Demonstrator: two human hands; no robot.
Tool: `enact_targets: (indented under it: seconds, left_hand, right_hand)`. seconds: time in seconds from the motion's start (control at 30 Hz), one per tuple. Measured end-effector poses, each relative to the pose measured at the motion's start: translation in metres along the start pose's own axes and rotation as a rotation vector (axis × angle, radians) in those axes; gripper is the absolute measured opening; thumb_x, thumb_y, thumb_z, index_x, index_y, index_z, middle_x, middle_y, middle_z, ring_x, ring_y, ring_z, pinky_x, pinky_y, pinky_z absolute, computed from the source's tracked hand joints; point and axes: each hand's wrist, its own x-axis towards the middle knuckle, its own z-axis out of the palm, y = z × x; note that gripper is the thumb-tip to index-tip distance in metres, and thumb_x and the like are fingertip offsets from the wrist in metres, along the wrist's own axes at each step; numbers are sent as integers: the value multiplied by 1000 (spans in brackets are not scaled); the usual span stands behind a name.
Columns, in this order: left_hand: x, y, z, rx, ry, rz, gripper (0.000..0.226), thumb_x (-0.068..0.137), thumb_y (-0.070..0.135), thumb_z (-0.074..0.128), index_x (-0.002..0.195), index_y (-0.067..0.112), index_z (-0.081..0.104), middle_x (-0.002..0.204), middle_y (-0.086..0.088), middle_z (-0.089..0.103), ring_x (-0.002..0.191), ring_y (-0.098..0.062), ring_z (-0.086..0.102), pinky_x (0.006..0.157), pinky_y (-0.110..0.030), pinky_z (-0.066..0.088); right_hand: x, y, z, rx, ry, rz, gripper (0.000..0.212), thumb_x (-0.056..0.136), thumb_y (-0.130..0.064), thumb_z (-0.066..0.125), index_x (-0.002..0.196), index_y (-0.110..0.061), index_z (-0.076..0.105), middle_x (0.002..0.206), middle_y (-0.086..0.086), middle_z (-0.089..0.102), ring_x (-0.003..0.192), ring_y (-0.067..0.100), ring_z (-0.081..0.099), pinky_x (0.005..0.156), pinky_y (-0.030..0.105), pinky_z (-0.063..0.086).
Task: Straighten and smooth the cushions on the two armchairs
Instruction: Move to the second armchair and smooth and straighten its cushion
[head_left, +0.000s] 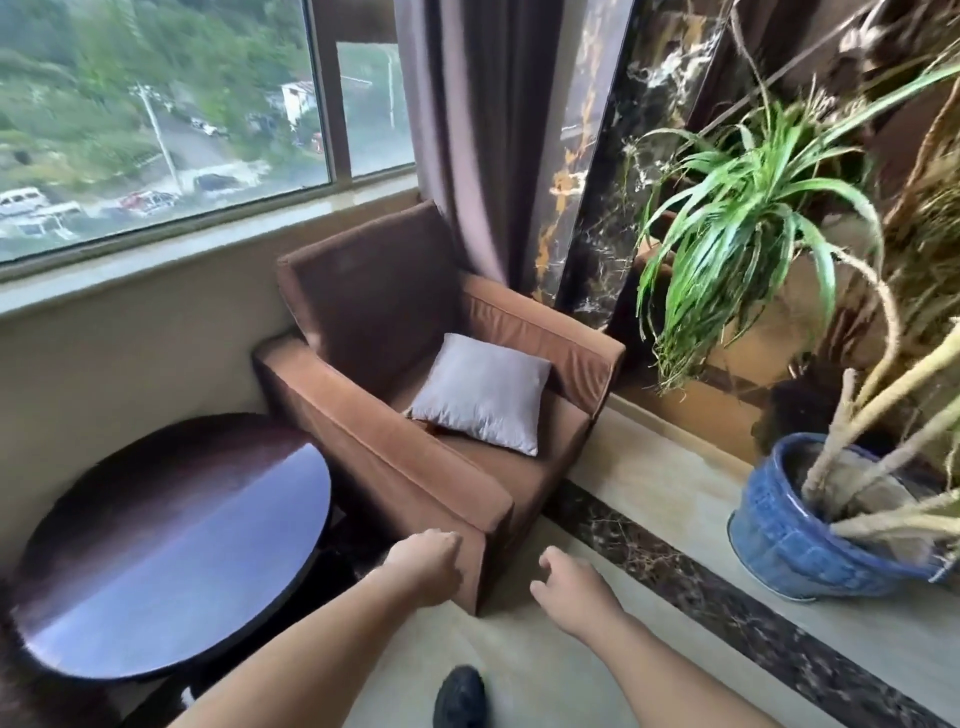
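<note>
Head view, near to far. Dark shoe (460, 696) at bottom edge on the beige floor (519, 670). Both forearms reach forward, bare. Left hand (426, 566) sits in front of the front corner of the armchair's near armrest, fingers (448, 543) curled loosely inward, gripping nothing; contact with the upholstery can't be confirmed. Right hand (571, 587) hovers over the floor just right of that same corner, fingers (549, 558) spread and relaxed, empty.

Round dark table (171, 551) at left, glossy top, its right edge close beside the armchair's near side. Blue ceramic pot (789, 545) at right on the pale floor strip beyond the dark marble border, thick pale stems rising from it.

Brown armchair (415, 467) stands angled, back toward the window wall. Grey cushion (480, 392) lies on the seat, tilted, its upper right corner against the far armrest, lower edge toward the seat's front. Fabric shows light creases.

Green long-leaved plant (743, 218) hangs right of the chair. Purple-grey curtain (467, 130) behind the chair back, beside a dark marble column (613, 156). Window (156, 114) beyond; parked cars and trees outside.
</note>
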Motion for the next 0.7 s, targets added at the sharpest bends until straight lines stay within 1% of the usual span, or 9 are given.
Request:
enact_targets:
  seconds: [0.1,0.17,0.23,0.33,0.4,0.47,0.57,0.63,0.7]
  left_hand:
    - [71,4,-26,-1,-23,-9,38,88,27,50,124,14,55,130,-11,61,121,-34,58,94,-41,51]
    - [114,6,-45,-16,-38,-20,40,88,31,52,125,14,55,130,-10,60,121,-34,58,95,-42,52]
    - [151,10,-68,-28,-41,-22,42,88,32,53,126,14,55,132,-9,60,121,-33,58,96,-42,51]
    - [200,14,-95,-56,-18,-38,44,87,33,52,128,16,54,133,-7,59,123,-32,57,97,-43,51]
    - [229,15,-106,-81,-14,-53,37,87,32,52,119,17,57,126,-7,60,119,-32,59,94,-42,51]
    - [259,14,-114,-126,-20,-97,28,86,31,51,109,16,58,118,-6,62,114,-31,61,91,-41,52]
    - [305,10,-123,-200,-17,-198,20,87,31,54,98,14,57,112,-7,66,108,-31,63,84,-38,52]
    - [338,7,-129,-264,-10,-282,18,87,33,55,89,15,53,108,-7,67,105,-31,63,74,-33,47]
    - [373,7,-132,-316,-4,-358,17,86,33,54,83,17,48,105,-8,67,102,-30,64,68,-32,40]
  right_hand:
    - [65,1,-41,-66,-14,-14,38,89,-38,52,122,-20,52,114,4,63,102,26,62,77,32,43]
    - [104,2,-69,-98,-31,-15,38,87,-37,52,121,-20,54,103,4,63,96,27,62,75,32,45]
    - [142,3,-96,-108,-39,-29,38,85,-37,52,118,-19,55,92,2,60,97,30,64,78,36,49]
    - [195,0,-133,-3,-21,7,33,89,-32,57,119,-17,57,104,6,68,103,28,64,78,29,44]
    - [231,3,-154,147,10,97,32,90,-28,60,119,-15,60,106,6,70,98,25,62,74,25,39]
    - [270,13,-171,204,24,155,32,89,-29,61,117,-16,61,101,4,68,98,25,62,76,26,42]
    - [332,29,-188,160,-44,156,32,88,-31,61,117,-17,61,107,4,69,107,28,62,83,28,45]
    - [381,38,-195,118,-100,115,34,88,-30,61,119,-16,61,114,7,71,111,28,62,85,28,45]
    - [434,43,-200,89,-160,63,36,87,-29,62,119,-15,62,114,8,71,110,29,63,86,28,46]
